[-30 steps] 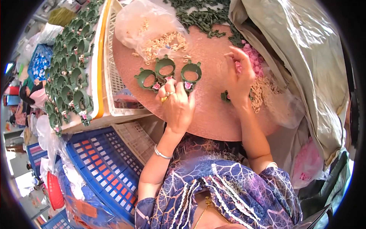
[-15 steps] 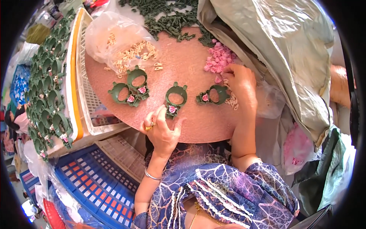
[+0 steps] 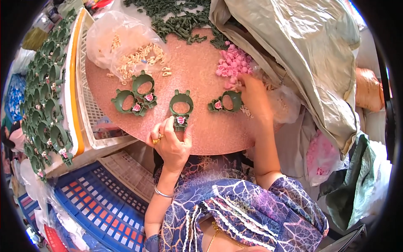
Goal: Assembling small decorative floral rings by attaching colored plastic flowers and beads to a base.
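Note:
A green plastic piece [image 3: 181,103], with a ring, two small ears and a pink striped bit at its lower end, lies upright on the round table. My left hand [image 3: 170,145] pinches its lower end between fingers and thumb. To the right, my right hand [image 3: 255,98] reaches to the near edge of a heap of small pink pieces [image 3: 233,63], its fingers drawn together. Its fingertips are partly hidden and slightly blurred. Close beside that hand lies another green ring piece [image 3: 232,101] on its side. Two similar ring pieces [image 3: 123,101] lie together on the left.
A clear bag [image 3: 113,31] spills small cream parts [image 3: 140,59]. Dark green parts [image 3: 180,23] heap at the table's far side. Finished-looking green pieces [image 3: 46,101] cover a board on the left, near a white crate [image 3: 90,113] and blue basket [image 3: 100,201]. A grey sack [image 3: 294,54] drapes at right.
The whole view has shifted a little, so everything sits further left. My left hand stays at the green piece, and my right hand is still at the pink heap, its wrist turned slightly.

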A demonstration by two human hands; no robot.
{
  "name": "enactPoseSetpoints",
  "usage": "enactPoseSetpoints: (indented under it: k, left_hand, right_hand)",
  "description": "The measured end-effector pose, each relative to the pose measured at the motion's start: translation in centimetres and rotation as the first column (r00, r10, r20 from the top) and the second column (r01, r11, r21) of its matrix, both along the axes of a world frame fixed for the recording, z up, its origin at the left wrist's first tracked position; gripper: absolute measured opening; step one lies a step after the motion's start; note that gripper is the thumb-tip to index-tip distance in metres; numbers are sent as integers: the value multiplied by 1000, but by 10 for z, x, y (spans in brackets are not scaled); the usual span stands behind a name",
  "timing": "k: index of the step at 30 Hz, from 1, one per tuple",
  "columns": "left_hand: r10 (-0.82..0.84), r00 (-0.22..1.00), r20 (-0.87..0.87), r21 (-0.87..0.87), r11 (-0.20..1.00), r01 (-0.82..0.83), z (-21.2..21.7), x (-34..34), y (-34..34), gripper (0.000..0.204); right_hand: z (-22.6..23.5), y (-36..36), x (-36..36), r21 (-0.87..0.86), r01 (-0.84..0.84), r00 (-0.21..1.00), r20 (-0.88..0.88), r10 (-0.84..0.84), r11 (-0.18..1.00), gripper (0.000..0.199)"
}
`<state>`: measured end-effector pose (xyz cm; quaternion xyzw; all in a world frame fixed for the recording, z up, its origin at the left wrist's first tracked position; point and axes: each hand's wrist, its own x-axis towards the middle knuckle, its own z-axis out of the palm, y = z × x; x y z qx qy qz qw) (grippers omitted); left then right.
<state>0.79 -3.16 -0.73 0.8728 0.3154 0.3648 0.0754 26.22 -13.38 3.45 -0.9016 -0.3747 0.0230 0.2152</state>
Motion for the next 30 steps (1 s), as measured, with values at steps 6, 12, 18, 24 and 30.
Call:
enactPoseSetpoints:
  k: [6, 12, 18, 24, 30]
  left_hand:
    - [5, 1000, 3, -13, 1000, -5, -5, 0, 1, 61]
    - [14, 999, 32, -40, 999, -13, 1, -1, -1, 64]
    - [9, 998, 69, -72, 997, -4, -6, 0, 0, 58]
    - [-24, 989, 148, -85, 996, 37, -4, -1, 2, 56]
    - [-25, 986, 165, -109, 993, 43, -5, -3, 1, 57]
  right_hand:
    - [0, 22, -17, 138, -40, 996, -68, 50, 990, 18]
    - [18, 20, -24, 365, 44, 986, -169, 19, 930, 19]
    - [32, 24, -66, 461, -49, 786, -529, 319, 886, 25]
    - [22, 30, -101, 376, -283, 701, -546, 458, 882, 23]
    - [21, 30, -107, 432, -153, 609, -667, 429, 889, 22]
